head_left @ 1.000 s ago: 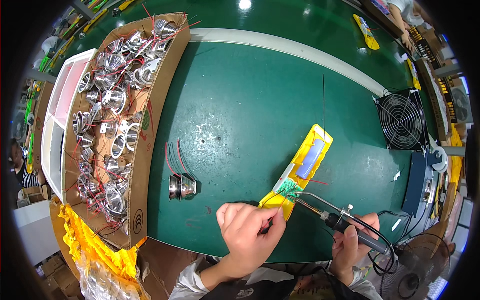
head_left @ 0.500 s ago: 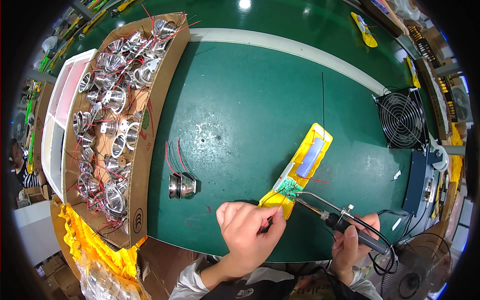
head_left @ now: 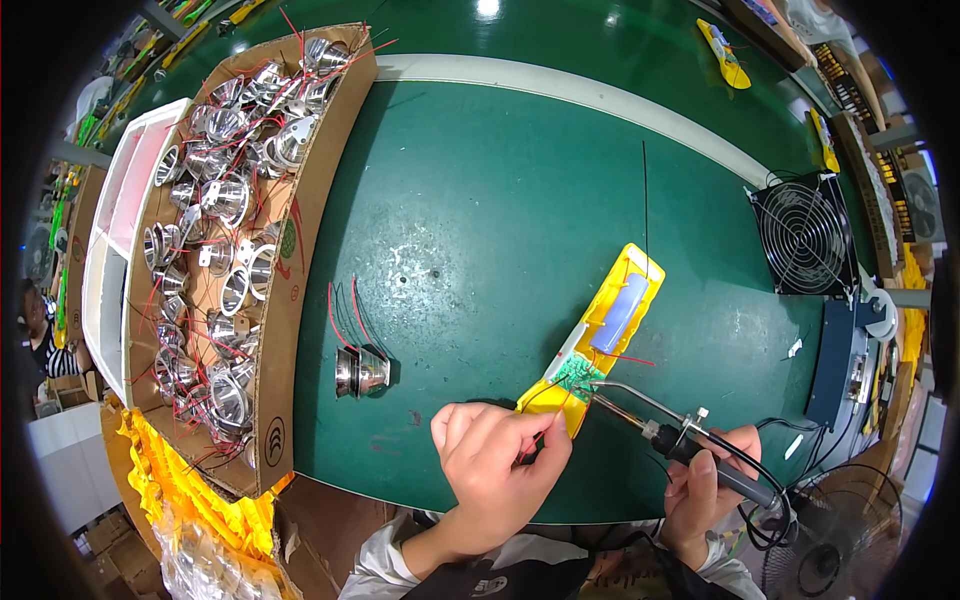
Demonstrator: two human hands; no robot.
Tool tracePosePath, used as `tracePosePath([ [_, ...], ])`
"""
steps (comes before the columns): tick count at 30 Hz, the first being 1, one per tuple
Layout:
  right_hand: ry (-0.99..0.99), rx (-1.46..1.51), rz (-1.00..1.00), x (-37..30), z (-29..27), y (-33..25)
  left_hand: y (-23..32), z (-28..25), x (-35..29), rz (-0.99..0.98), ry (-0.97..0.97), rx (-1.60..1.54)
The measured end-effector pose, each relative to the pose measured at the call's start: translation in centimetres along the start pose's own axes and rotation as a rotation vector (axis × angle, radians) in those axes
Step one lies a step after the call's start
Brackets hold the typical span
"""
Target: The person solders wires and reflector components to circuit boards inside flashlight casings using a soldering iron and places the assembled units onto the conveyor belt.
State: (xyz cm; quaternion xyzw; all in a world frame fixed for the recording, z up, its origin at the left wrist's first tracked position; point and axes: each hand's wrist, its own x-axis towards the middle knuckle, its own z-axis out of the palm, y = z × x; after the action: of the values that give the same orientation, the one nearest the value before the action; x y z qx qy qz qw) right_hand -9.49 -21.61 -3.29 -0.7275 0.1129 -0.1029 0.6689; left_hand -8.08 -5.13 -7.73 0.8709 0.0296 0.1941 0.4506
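On the green bench lies a yellow plastic housing (head_left: pixel 545 400), tilted up to the right. It holds a blue cylindrical battery (head_left: pixel 620 312) and a small green circuit board (head_left: pixel 577 373). My right hand (head_left: pixel 705 490) grips a soldering iron (head_left: pixel 735 482) with a curved metal feed tube clamped on it; both tips meet at the board. Beside the housing's lower end, my left hand (head_left: pixel 500 465) is closed in a pinch on a thin wire, whose end the fingers hide. One red wire and a long black wire stick out from the housing.
Left of the housing stand silver reflector cups (head_left: pixel 362 372) with red wires. A cardboard box (head_left: pixel 310 240) full of such cups fills the left side. A black fan (head_left: pixel 803 237) and a dark blue box-shaped unit (head_left: pixel 830 355) stand at the right. Yellow housings (head_left: pixel 725 55) lie beyond the bench.
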Motion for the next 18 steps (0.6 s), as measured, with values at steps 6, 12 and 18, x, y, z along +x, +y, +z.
tracePosePath([
  [6,0.002,-0.008,-0.020,0.0,-0.5,-0.2,0.5,0.0,0.1,0.013,0.004,0.002],
  [12,0.075,0.017,-0.043,0.5,-0.2,0.0,-0.1,0.5,0.6,0.004,0.000,0.012],
  [18,0.130,-0.023,-0.079,-0.2,-1.0,-0.1,0.3,-0.6,0.8,0.060,0.023,0.067],
])
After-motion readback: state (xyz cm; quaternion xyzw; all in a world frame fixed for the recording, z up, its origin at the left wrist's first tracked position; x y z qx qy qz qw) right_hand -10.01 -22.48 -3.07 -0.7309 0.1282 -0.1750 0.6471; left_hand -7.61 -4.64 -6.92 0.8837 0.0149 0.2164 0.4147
